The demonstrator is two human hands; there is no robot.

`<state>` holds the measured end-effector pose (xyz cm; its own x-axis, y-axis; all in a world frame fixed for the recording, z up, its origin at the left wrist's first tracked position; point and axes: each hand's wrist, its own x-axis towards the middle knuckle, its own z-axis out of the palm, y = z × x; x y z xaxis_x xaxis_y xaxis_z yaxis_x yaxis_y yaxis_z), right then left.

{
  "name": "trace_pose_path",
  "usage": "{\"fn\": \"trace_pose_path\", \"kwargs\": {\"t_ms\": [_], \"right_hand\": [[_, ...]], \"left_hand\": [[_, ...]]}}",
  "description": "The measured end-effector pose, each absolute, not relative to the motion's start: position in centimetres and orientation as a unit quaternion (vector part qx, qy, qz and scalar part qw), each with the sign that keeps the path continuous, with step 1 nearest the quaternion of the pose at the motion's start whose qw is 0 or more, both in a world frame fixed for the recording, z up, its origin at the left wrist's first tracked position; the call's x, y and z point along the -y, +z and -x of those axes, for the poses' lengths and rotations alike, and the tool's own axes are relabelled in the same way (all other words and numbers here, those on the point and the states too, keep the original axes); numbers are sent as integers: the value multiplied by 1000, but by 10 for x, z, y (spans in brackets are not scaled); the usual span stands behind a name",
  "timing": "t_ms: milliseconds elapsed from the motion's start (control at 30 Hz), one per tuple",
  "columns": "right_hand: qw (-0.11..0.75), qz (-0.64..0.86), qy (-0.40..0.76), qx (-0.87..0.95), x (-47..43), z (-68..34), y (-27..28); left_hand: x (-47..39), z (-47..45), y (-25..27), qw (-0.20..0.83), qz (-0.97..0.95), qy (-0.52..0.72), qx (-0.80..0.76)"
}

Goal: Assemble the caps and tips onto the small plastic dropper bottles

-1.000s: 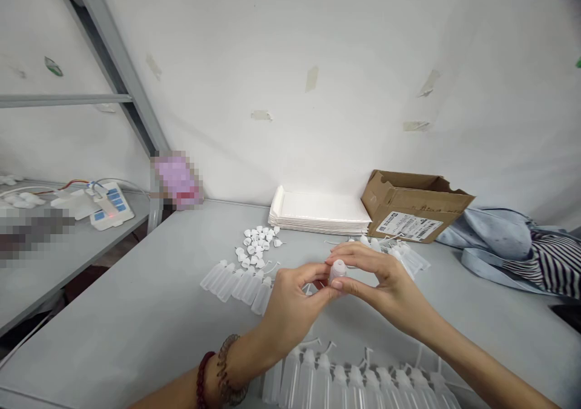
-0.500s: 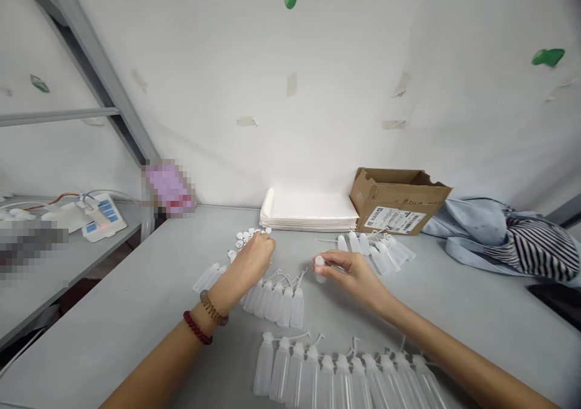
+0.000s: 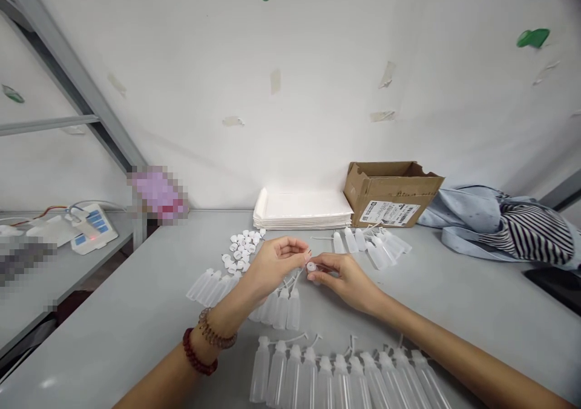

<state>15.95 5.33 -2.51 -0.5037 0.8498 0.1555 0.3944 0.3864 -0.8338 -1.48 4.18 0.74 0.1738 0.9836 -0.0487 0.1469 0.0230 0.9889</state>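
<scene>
Head | right hand pinching round-mouthed translucent bottle | small white caps

1. I see open grey table left of the left arm.
2. A lane of tabletop runs between the near bottle row and the middle bottles.
3. Straight ahead, white packets and an opened carton block the way to the wall.

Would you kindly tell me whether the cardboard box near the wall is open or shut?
Open: the cardboard box has an uncovered top, with its inner walls visible. Its floor is hidden.
</scene>
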Motion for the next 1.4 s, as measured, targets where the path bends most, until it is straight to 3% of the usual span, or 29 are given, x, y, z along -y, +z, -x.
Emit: {"fn": "trace_pose_path", "kwargs": {"t_ms": [233, 833, 1033, 1200, 1400], "right_hand": [[293, 401, 371, 784, -54, -159, -26], [287, 431, 350, 780, -56, -157, -31], [292, 404, 353, 792, -54, -155, -24], [305, 394, 353, 792, -52, -153, -18], [324, 380, 414, 761, -52, -153, -12]], "left_hand": [[-42, 6, -2, 548, -542, 418, -481], [-33, -5, -9, 454, -561, 451, -526], [-34, 0, -6, 521, -529, 472, -475], [-33, 4, -3, 518, -530, 489, -461], [-31, 10, 1, 467, -568, 481, -477]]}}
